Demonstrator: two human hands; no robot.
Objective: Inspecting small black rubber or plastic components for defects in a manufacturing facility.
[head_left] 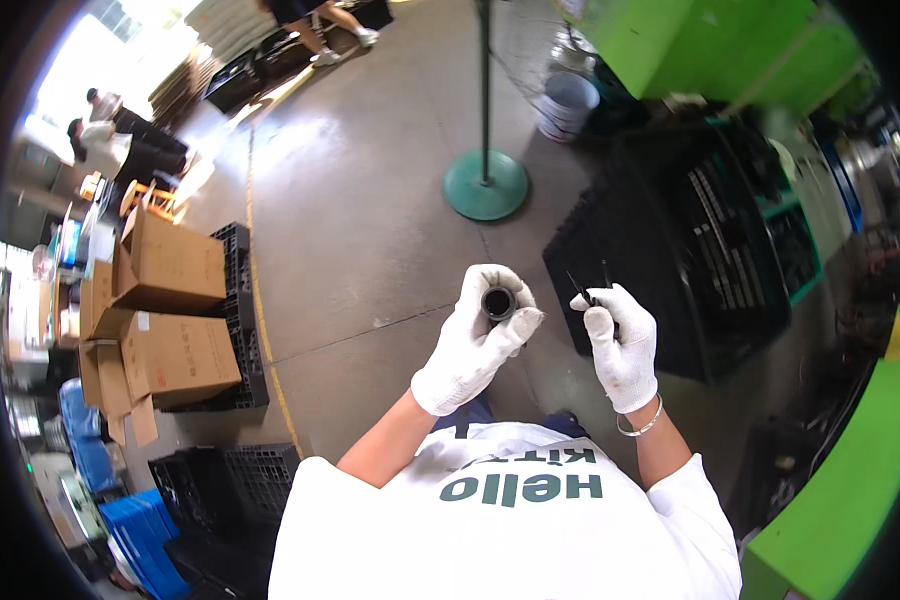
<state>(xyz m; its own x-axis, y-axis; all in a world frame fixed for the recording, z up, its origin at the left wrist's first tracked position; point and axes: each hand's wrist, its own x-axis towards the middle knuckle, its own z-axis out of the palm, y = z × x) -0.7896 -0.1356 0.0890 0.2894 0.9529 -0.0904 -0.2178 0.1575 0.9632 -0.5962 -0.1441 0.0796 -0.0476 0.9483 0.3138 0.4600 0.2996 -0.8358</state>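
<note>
One black tube gripped in left hand; right hand pinching dark pronged tool; green lettering on shirt.

Sunlit grey floor, yellow line

A short black cylinder sits in the left hand, its round open end turned up to view, with a greyish rim around a dark hollow. To its right, a slim dark tool lies in the right hand; its two thin prongs stand apart and point far, its lower part hidden by the glove.
</note>
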